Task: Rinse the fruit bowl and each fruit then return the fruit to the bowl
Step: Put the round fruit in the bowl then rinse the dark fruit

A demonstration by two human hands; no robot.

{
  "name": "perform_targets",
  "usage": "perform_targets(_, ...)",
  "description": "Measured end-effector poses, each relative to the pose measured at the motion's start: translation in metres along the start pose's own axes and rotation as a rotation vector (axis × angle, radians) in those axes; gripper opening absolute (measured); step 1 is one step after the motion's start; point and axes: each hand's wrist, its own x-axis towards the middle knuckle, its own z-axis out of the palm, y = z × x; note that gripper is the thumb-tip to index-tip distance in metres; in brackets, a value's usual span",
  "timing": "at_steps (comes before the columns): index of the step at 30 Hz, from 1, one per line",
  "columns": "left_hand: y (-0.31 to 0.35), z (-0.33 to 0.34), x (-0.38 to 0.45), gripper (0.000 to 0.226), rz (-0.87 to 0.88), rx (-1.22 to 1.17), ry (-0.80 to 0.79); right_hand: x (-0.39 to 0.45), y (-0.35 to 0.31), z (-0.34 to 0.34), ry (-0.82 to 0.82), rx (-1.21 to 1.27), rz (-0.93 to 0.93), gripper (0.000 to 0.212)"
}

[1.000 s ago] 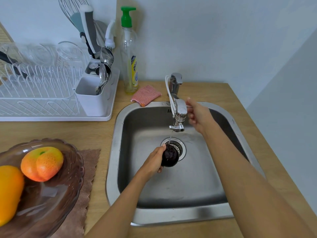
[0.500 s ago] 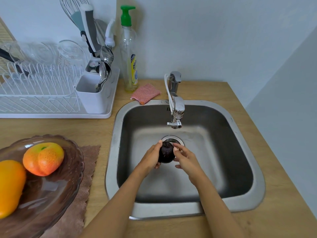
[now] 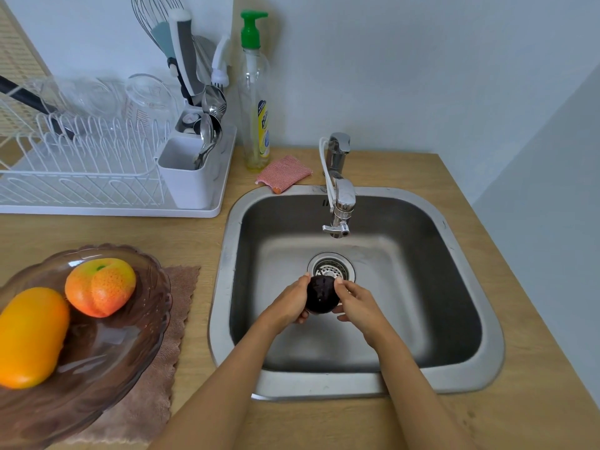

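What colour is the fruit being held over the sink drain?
Very dark purple, almost black: the fruit, seen in the head view, is held between both hands.

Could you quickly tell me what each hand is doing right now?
Left hand: grips the dark fruit.
Right hand: grips the same fruit.

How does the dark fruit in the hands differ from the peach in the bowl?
The dark fruit is near-black; the peach is orange-yellow. The dark fruit is held over the sink by the left hand and right hand; the peach rests untouched in the bowl. Both are roundish.
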Motion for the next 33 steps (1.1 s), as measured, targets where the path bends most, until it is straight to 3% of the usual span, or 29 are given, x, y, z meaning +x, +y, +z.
perform_targets(9,0.000,0.000,-0.001,0.040,0.041,0.006,0.067,-0.002,0.000,-0.002,-0.024,0.062,-0.004,0.019)
perform_targets(16,0.000,-0.006,-0.017,0.034,0.082,0.037,0.184,-0.007,0.001,0.001,-0.088,0.170,-0.001,0.028)
perform_targets(23,-0.004,-0.006,-0.051,0.031,0.137,-0.003,0.190,-0.026,0.006,0.006,-0.016,0.243,0.045,0.038)
perform_targets(33,0.011,-0.022,-0.125,0.035,0.332,-0.038,0.272,-0.087,-0.035,0.020,0.008,0.166,-0.135,0.040)
